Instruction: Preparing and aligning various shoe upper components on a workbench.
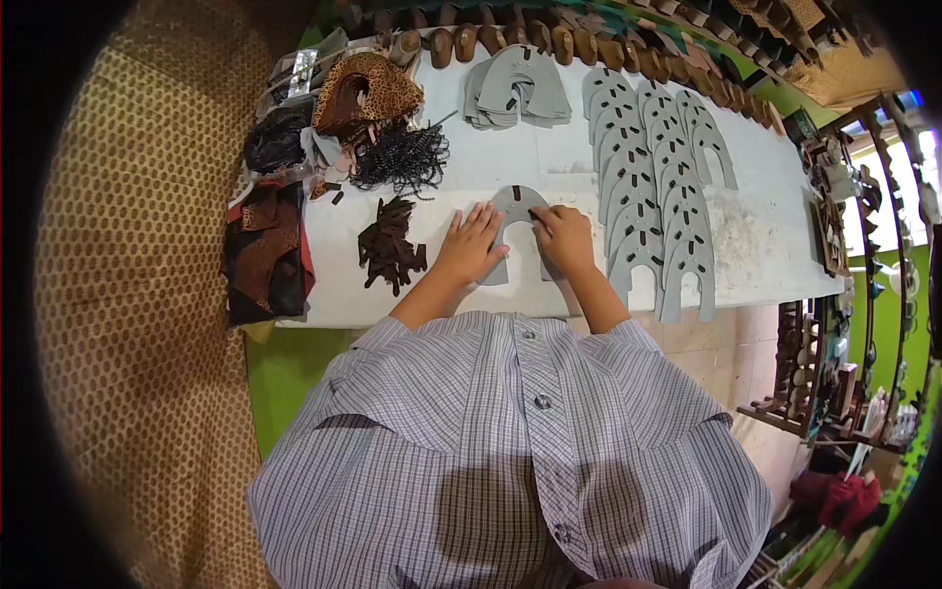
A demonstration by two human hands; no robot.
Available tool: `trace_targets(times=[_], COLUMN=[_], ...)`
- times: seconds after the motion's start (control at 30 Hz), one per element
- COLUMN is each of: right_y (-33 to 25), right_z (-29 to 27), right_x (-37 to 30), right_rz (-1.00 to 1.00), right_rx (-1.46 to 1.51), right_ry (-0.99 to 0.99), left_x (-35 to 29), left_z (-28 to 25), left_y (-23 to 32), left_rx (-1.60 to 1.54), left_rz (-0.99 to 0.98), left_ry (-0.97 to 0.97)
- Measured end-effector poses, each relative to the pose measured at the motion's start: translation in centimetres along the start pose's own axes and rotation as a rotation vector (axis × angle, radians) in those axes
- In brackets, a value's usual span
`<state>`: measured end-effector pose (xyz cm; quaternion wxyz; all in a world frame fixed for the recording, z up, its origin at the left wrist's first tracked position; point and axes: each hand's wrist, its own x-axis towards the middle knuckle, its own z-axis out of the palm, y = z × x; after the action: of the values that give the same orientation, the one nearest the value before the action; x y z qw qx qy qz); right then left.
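Observation:
A grey U-shaped shoe-upper piece [517, 204] lies flat on the white table before me, its curve pointing away. A small dark strip [516, 193] sits at the top of that curve. My left hand [473, 241] rests open on the piece's left arm, fingers stretched out. My right hand [566, 236] is closed, thumb and fingers bent together at the right side of the curve, where a bit of dark strip shows at the fingertips. To the left is a loose pile of dark brown strips [392, 247].
Rows of overlapping grey U-shaped pieces [628, 172] with dark strips spread to the right. A stack of grey pieces [515, 88] lies farther back. Black stringy scraps [400, 157] and leopard-print material [368, 88] lie left. Brown shoe lasts [562, 44] line the far edge; racks [873, 216] stand right.

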<state>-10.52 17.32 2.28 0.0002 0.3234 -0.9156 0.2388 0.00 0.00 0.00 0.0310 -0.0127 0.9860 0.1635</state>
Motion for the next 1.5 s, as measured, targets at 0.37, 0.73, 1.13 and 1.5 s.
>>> trace_targets(times=[0.37, 0.73, 1.13, 1.5], right_y=[1.2, 1.6, 1.8, 1.4], right_z=[0.9, 1.0, 1.6, 0.9], right_x=[-1.0, -0.9, -1.0, -1.1], right_rz=[-0.262, -0.217, -0.257, -0.223], right_rx=[-0.040, -0.059, -0.068, -0.007], right_ry=[0.202, 0.160, 0.195, 0.207], left_x=[0.8, 0.9, 0.6, 2.9], left_z=[-0.2, -0.7, -0.9, 0.6], left_y=[0.8, 1.4, 1.5, 0.3], left_rx=[-0.069, -0.078, -0.074, -0.152], left_rz=[-0.049, -0.068, -0.101, -0.193], left_ry=[0.214, 0.252, 0.262, 0.332])
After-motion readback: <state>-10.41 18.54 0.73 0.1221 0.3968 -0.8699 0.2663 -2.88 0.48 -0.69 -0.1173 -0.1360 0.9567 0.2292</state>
